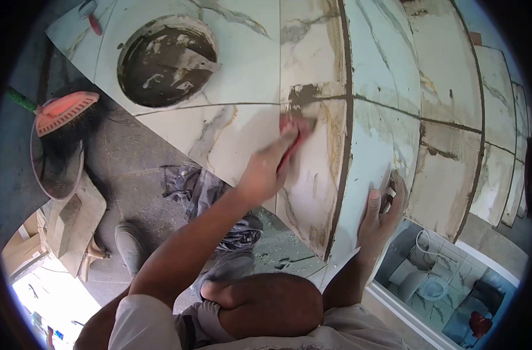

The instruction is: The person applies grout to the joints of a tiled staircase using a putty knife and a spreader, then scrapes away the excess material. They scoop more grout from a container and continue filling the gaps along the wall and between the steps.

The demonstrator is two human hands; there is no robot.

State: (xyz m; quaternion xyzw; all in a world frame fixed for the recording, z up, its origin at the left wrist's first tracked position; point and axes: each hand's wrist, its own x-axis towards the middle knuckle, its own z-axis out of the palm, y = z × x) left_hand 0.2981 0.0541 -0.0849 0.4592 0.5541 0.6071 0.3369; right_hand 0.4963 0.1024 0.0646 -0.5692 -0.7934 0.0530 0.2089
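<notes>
My left hand (267, 170) is closed around a red-edged tool (295, 131), blurred by motion, pressed to a marbled tile (312, 157) beside a dark grout joint. Wet grout smears the tile just above the tool. My right hand (382, 213) rests on the pale tile riser (368, 157), fingers bent and apart, nothing visible in it. A round bucket (126, 73) of grey-brown grout, with a flat scraper (196, 60) lying in it, stands on the tiles at the upper left.
Tiled steps (446, 169) with dark joints continue to the right. A pink broom (67, 111) stands by a basin (59, 175) at the left. Crumpled cloth (187, 184) lies on the floor. Past an edge at the lower right, a toilet (434, 289) is visible below.
</notes>
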